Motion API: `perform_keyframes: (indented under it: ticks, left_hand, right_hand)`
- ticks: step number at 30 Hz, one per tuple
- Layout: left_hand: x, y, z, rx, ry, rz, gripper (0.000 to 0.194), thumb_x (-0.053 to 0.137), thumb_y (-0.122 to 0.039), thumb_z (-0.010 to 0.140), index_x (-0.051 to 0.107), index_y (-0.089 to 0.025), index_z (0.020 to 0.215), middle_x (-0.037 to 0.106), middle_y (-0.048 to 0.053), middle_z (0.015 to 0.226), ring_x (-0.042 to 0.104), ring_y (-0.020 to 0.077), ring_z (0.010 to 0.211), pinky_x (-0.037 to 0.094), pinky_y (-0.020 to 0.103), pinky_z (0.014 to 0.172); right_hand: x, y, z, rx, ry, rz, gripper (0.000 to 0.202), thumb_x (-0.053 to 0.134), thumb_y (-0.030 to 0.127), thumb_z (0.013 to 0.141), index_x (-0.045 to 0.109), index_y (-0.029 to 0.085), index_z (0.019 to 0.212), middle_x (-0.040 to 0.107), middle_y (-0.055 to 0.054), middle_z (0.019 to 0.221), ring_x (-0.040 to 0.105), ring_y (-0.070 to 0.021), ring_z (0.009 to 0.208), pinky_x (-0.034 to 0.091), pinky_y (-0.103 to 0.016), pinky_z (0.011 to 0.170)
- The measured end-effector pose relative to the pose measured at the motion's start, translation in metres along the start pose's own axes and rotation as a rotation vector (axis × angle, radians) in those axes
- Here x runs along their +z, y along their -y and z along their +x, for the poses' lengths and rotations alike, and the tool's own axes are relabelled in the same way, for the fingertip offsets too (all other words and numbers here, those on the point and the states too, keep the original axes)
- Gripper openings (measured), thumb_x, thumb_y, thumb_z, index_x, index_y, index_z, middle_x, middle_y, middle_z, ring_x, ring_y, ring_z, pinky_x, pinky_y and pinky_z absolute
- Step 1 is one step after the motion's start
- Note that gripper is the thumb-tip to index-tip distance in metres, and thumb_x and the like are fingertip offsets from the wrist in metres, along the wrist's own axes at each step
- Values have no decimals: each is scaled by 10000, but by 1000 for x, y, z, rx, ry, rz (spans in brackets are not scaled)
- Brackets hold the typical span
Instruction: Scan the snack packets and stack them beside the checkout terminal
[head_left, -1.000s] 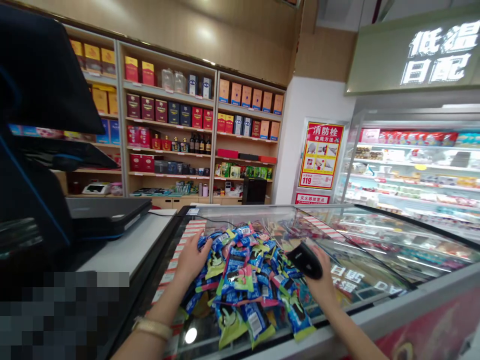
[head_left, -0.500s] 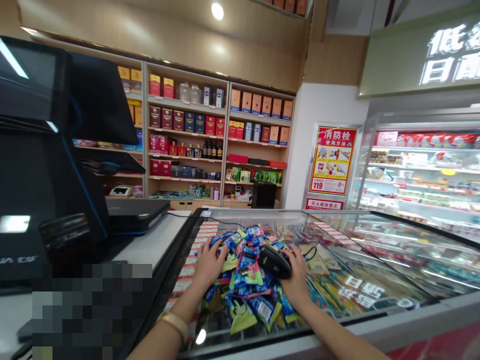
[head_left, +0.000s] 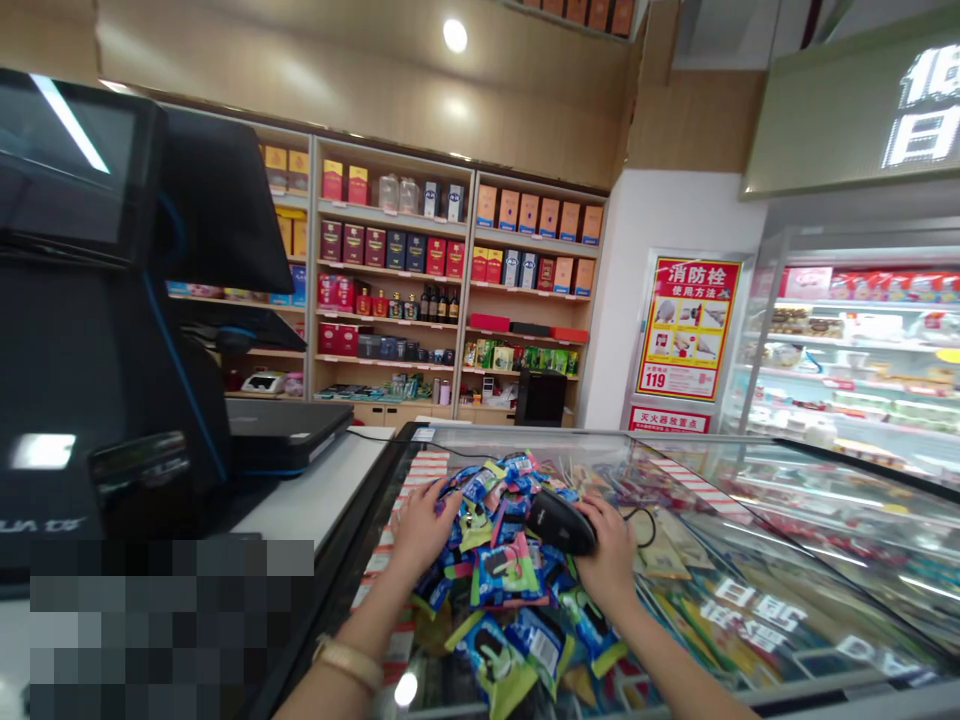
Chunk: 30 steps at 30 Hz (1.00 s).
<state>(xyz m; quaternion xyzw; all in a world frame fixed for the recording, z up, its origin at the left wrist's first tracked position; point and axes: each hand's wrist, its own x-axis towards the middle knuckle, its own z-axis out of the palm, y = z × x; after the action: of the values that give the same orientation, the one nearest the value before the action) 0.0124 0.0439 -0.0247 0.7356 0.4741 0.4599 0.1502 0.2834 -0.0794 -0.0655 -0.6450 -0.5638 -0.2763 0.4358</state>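
Note:
A heap of small blue, green and pink snack packets (head_left: 510, 570) lies on the glass lid of a chest freezer (head_left: 757, 520). My left hand (head_left: 420, 520) rests flat on the left side of the heap, fingers spread, a gold bracelet on its wrist. My right hand (head_left: 611, 555) grips a black corded barcode scanner (head_left: 559, 520), held over the top right of the heap with its head pointing left at the packets.
A black checkout terminal with screens (head_left: 105, 330) stands on the white counter (head_left: 315, 490) to the left. Wooden shelves of boxed goods and bottles (head_left: 450, 290) line the back wall. An open chiller cabinet (head_left: 855, 350) stands at the right.
The view has swung left and lifted a little. My right hand has brought the scanner from the heap's right side in over its top. My left hand stays on the heap.

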Motion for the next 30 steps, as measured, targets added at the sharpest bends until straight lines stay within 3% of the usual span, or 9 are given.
perform_keyframes:
  ticks: [5,9,19,25,30]
  left_hand:
    - [-18,-22,-5,191,-67,-119,464,526,-419,818,587,-189,1216,612,114,1203,563,251,1143,427,408,1004]
    - [-20,-30,-10,303,-86,-107,442,551,-379,810,579,-204,1214,620,104,1203,559,249,1144,426,404,1004]
    - [8,-28,-9,147,23,121,392,567,-367,797,619,-194,1145,645,123,1171,540,312,1165,380,494,1005]
    - [3,-28,-13,193,-67,-38,383,658,-257,678,596,-189,1050,662,98,1039,606,277,1012,456,450,925]
    - [-9,-29,-13,120,-179,-338,431,622,-215,691,560,-194,1117,629,90,1151,599,247,1084,510,381,888]
  right_hand:
    - [-16,12,46,-119,-124,14,279,527,252,747,639,221,1000,690,-65,986,614,-257,952,341,-497,981]
    - [-17,30,77,-146,-178,72,270,559,290,745,668,192,971,708,-82,896,650,-238,830,484,-355,789]
    - [-19,53,54,-206,-97,134,382,536,230,722,647,210,1087,708,-78,979,664,-242,885,524,-334,767]
    - [-17,47,53,-290,-72,112,328,564,241,728,688,211,1030,730,-76,964,686,-233,883,543,-310,770]
    - [-23,49,55,-272,21,224,404,583,268,724,655,212,1117,709,-80,1074,679,-241,954,546,-322,801]
